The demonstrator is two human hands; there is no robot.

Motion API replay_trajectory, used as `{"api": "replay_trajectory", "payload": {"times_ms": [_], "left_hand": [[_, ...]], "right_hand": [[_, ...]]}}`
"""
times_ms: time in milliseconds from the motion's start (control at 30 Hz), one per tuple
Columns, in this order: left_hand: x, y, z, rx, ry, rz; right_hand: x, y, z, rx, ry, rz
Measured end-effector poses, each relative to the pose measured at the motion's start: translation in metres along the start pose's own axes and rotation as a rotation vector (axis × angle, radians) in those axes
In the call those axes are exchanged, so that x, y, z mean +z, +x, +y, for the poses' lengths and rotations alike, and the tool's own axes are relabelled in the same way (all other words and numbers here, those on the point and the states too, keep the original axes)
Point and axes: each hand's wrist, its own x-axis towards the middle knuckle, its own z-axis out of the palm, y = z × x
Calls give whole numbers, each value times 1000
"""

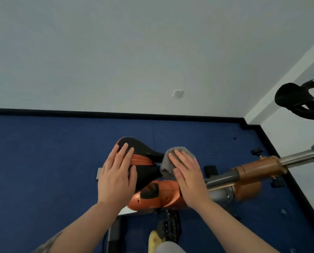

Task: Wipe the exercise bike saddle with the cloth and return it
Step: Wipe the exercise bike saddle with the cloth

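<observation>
The black and orange saddle (143, 152) of the exercise bike sits in the lower middle of the head view. My left hand (118, 172) lies flat on the saddle's wide rear part, fingers spread. A grey fluffy cloth (168, 162) covers the saddle's narrow nose end. My right hand (187, 172) presses flat on top of the cloth, fingers together and pointing away from me. Part of the saddle is hidden under both hands.
The orange bike body (160, 196) and its grey and orange frame tube (247, 170) run to the right, toward black handlebars (294, 99) at the right edge. A pedal (170, 225) hangs below. Blue floor and a white wall with a socket (178, 93) lie beyond.
</observation>
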Motion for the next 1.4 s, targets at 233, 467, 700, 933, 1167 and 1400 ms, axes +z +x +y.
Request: {"api": "replay_trajectory", "payload": {"times_ms": [233,467,700,933,1167,1400], "left_hand": [[0,-1,4,-62,-13,9],[3,-19,3,-241,-187,-9],[7,-25,5,-296,-275,47],[2,-20,8,-308,-254,4],[7,-19,12,-367,-251,101],[10,-29,17,-447,-297,102]], "right_hand": [[22,33,-49,-26,-205,4],[-14,38,-6,-179,-243,-226],[22,78,-62,-95,-226,-236],[-3,76,-33,-262,-128,-450],[26,120,-73,-285,53,-514],[14,124,-37,-443,154,-675]]}}
